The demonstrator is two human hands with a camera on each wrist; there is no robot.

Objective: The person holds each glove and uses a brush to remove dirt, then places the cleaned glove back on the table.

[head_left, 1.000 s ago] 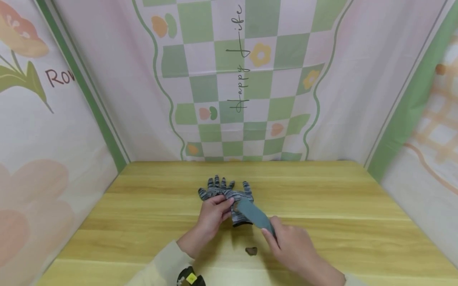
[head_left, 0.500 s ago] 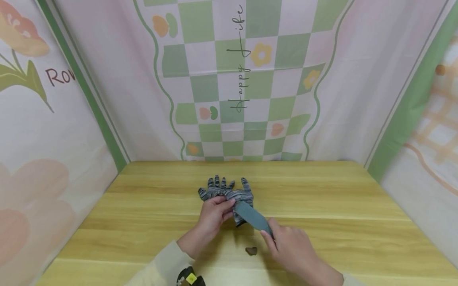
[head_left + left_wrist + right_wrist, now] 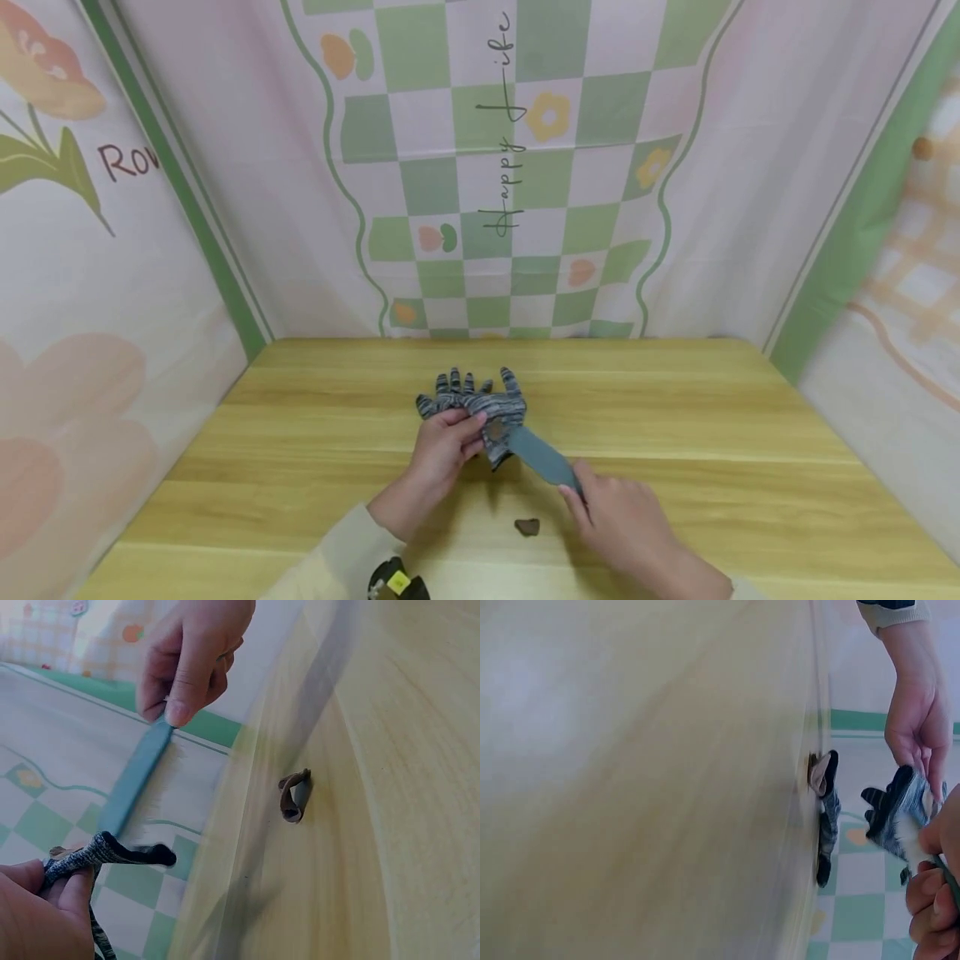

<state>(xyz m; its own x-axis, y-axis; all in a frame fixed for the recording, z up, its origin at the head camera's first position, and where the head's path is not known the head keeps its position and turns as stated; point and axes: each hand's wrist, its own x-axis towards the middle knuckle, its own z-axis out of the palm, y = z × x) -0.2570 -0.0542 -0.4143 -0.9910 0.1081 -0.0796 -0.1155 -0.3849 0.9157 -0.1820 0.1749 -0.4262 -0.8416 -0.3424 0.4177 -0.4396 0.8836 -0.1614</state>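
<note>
My left hand [image 3: 442, 450] pinches a grey-and-black knit glove [image 3: 501, 406] by its side and holds it up over the table. A brown patch [image 3: 495, 430] shows on the glove near the cuff. My right hand [image 3: 626, 517] grips a teal-handled brush [image 3: 546, 458]. Pale bristles [image 3: 161, 784] line one side of it in the left wrist view. The brush's far end overlaps the glove's right edge, just beside the brown patch. A second matching glove [image 3: 827, 817] lies on the table behind the left hand, partly hidden by it in the head view.
A small curled brown piece [image 3: 294, 796] lies on the wooden table [image 3: 675, 417], between the two forearms and nearer the front. Printed curtains [image 3: 480, 183] hang around the back and sides of the table.
The brush has shifted right and slightly down across the glove, uncovering the brown patch. The held glove has tilted, its upright finger swinging a little left. The left hand has moved slightly left.
</note>
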